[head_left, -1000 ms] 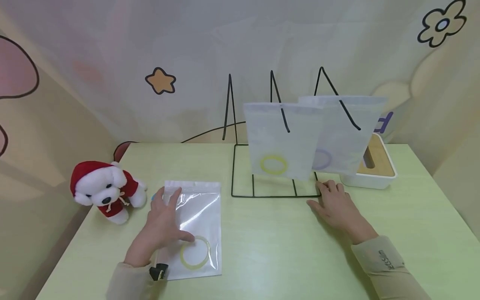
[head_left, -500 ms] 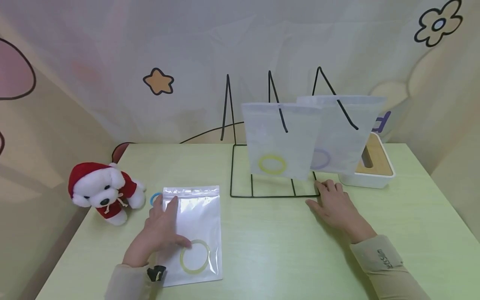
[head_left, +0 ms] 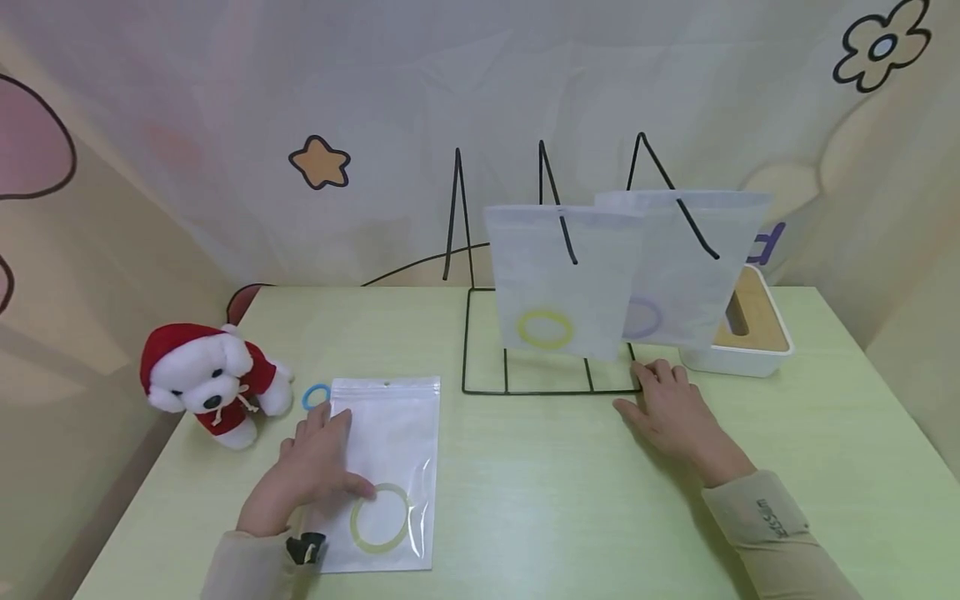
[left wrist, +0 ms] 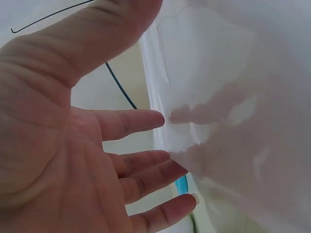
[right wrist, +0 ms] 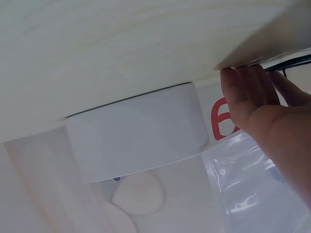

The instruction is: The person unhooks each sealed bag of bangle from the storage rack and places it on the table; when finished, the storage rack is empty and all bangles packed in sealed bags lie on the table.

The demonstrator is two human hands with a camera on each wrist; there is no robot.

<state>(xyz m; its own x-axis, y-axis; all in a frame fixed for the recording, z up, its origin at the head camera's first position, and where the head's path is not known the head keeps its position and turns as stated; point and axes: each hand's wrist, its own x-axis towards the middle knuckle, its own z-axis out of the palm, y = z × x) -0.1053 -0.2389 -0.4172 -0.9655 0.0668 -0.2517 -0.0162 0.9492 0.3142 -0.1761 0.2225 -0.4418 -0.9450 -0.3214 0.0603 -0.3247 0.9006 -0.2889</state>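
Observation:
A zip bag (head_left: 393,433) with a glossy front lies flat at the front left; a yellow ring (head_left: 353,529) shows in its lower part. My left hand (head_left: 311,467) rests on the bag's left side, thumb at the ring and fingers fairly straight. In the left wrist view the fingertips (left wrist: 154,119) meet the bag's glossy surface (left wrist: 218,82). A blue ring (head_left: 307,395) lies at its top left corner. My right hand (head_left: 675,417) rests on the table, fingertips by the right front corner of a black wire rack (head_left: 555,393); whether they press it is unclear.
Two white bags hang from the rack's hooks, one with a yellow ring (head_left: 545,347) and one with a purple ring (head_left: 654,317). Behind the right hand stands a white box (head_left: 738,363) with a wooden lid. A plush dog (head_left: 202,379) sits at the left edge.
My left hand and the bag have slid toward me and slightly left, and the bag's tilt has changed. More of the blue ring shows. My right hand stays in place.

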